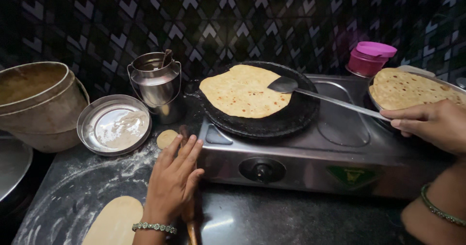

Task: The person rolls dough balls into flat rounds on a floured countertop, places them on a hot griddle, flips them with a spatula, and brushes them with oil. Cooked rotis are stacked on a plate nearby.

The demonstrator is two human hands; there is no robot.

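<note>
Spreading across the dark counter, a steel two-burner stove was set against the patterned tile wall, so that the cooking could be reached from the rolling area beside it. On its left burner a black griddle was placed, and a flatbread was laid flat on it, browned in spots, its whole face kept against the hot surface. To the right, a steel dish with a stack of cooked flatbreads was kept close, within easy reach of the griddle.

At the far left two large nested tubs were stood, and beside them a steel plate of flour and a lidded steel can with a handle.

A metal spatula was held by its handle end in the right hand, the fingers closed around it, so that the blade rested on the flatbread's right edge while the hand was kept away from the heat. The left hand was laid with fingers extended and open over a wooden rolling pin, steadying it. A rolled-out raw dough sheet was left on the floured patch, and a small dough ball near the plate. A pink-lidded jar was set behind the stove.
</note>
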